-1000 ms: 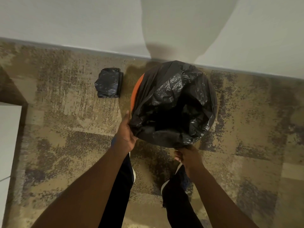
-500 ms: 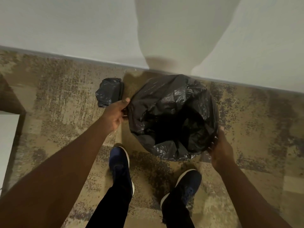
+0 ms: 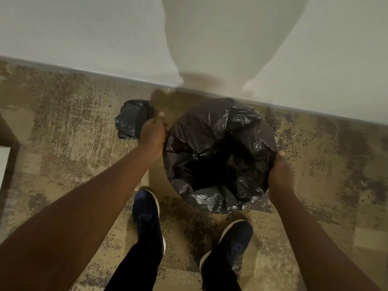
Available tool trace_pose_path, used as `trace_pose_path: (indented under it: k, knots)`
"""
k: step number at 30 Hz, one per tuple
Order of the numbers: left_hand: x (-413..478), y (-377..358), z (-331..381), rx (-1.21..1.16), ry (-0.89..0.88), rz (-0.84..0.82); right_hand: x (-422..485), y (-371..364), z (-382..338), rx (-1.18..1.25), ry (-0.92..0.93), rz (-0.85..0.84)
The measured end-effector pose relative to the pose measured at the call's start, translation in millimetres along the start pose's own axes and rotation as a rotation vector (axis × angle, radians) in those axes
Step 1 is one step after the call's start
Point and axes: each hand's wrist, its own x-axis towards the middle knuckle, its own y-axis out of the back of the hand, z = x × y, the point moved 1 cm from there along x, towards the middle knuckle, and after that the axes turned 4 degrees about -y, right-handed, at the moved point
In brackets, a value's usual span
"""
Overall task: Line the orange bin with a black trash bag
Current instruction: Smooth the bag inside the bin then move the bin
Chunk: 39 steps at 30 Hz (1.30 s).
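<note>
Head view: my left hand (image 3: 152, 134) and right hand (image 3: 280, 175) each grasp the bag (image 3: 218, 143) beside the covered bin; next, I judge, press the liner down.

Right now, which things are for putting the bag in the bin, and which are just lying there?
For the job:
- black trash bag, draped over the bin, hiding it
- left hand and right hand, at its sides

Just lying about:
- folded black bag bundle on the carpet
</note>
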Motion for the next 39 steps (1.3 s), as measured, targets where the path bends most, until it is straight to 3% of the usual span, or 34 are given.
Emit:
trace_pose_path:
  k: [2, 4, 6, 9, 11, 12, 14, 15, 17, 19, 20, 22, 24, 27, 29, 32, 35, 37, 39]
  knots:
    - [-16.2, -3.0, 13.3, 0.064, -0.214, -0.131, 4.0, -0.8, -2.1, 0.051, -0.054, -0.042]
    - [-31.8, -10.9, 14.5, 0.319, -0.371, -0.309, 9.6, -1.1, -3.0, 0.189, -0.171, -0.124]
    - [-34.5, -17.5, 10.5, 0.484, -0.492, -0.248, 17.5, 0.3, -2.7, 0.206, -0.211, -0.212]
    - [-26.9, -21.9, 8.5, 0.454, -0.504, -0.167, 34.6, 4.7, -3.7, 0.044, -0.19, -0.242]
    - [-21.7, -20.9, 7.8, 0.444, -0.481, -0.123, 39.8, 10.5, -18.7, -0.196, -0.004, -0.082]
    - [-21.7, -19.6, 7.4, 0.533, -0.567, -0.042, 39.2, 14.8, -30.0, -0.298, 0.16, 0.047]
    - [-33.3, -21.3, 10.4, 0.751, -0.91, 0.099, 13.2, 18.1, -58.5, -0.365, 0.6, 0.247]
    - [-44.0, -26.7, 12.8, 0.795, -1.101, 0.061, -6.7, 12.9, -70.0, -0.38, 0.805, 0.256]
    - [-64.8, -44.2, 13.1, 0.866, -1.343, -0.287, -35.1, -15.2, -76.2, -0.509, 1.056, 0.009]
    - [-72.5, -66.6, -0.1, 1.178, -1.214, -0.702, -40.3, -51.6, -59.1, -0.875, 1.037, -0.379]
    - [-66.2, -75.7, -11.5, 1.394, -1.087, -0.787, -32.3, -66.1, -46.4, -1.07, 0.998, -0.513]
    - [-47.8, -84.8, -31.6, 1.757, -0.901, -0.811, -5.8, -81.7, -26.4, -1.428, 0.98, -0.648]
    - [-33.9, -86.9, -39.9, 2.015, -0.778, -0.794, 19.9, -82.6, -13.2, -1.79, 0.898, -0.67]
    - [-28.5, -86.2, -39.0, 2.189, -0.636, -0.761, 43.2, -71.4, 0.3, -1.974, 0.558, -0.701]
    - [-28.4, -83.4, -38.2, 2.24, -0.622, -0.759, 46.3, -66.9, 3.9, -1.962, 0.459, -0.75]
    - [-30.5, -85.4, -38.0, 2.1, -0.627, -0.749, 35.5, -71.1, -3.5, -2.017, 0.553, -0.751]
    - [-41.6, -87.3, -28.3, 1.788, -0.742, -0.744, 1.3, -79.9, -18.9, -1.91, 0.85, -0.697]
    - [-49.4, -79.8, -18.6, 1.515, -0.934, -0.654, -27.9, -75.1, -35.7, -1.646, 1.159, -0.612]
    - [-53.6, -66.4, -13.8, 1.306, -1.137, -0.512, -46.2, -60.0, -52.2, -1.259, 1.453, -0.411]
